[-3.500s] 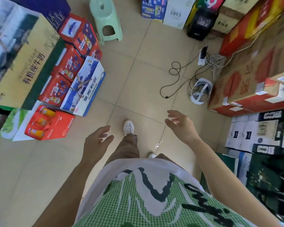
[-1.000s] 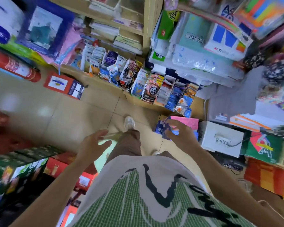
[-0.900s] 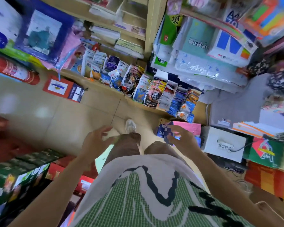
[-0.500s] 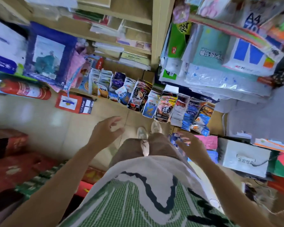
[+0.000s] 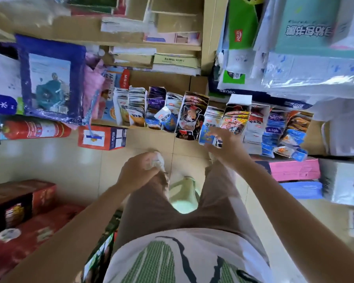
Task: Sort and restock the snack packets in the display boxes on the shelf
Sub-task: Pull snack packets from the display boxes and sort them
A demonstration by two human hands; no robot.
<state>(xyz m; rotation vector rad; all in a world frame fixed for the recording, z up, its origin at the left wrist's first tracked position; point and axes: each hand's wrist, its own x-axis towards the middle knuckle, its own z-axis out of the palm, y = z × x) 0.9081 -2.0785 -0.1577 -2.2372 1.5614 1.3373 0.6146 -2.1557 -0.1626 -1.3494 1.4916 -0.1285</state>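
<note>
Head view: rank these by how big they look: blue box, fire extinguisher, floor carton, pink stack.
1. blue box
2. fire extinguisher
3. floor carton and pink stack: these look about alike, so I won't rank them.

Glossy beige floor tiles [image 5: 39, 160], soft glare patches at left. Pale wooden shelving [image 5: 211, 37] across the top, stacked with paper goods. Red fire extinguisher [image 5: 35, 129] on its side at left, orange-and-white carton [image 5: 101, 137] just beside. Pale green plastic stool [image 5: 182, 193] on the tiles. Red cartons [image 5: 23, 201] bottom left. Pink paper stack [image 5: 294, 170] above blue paper stack [image 5: 300, 189] at right. Bright, even lighting.
</note>
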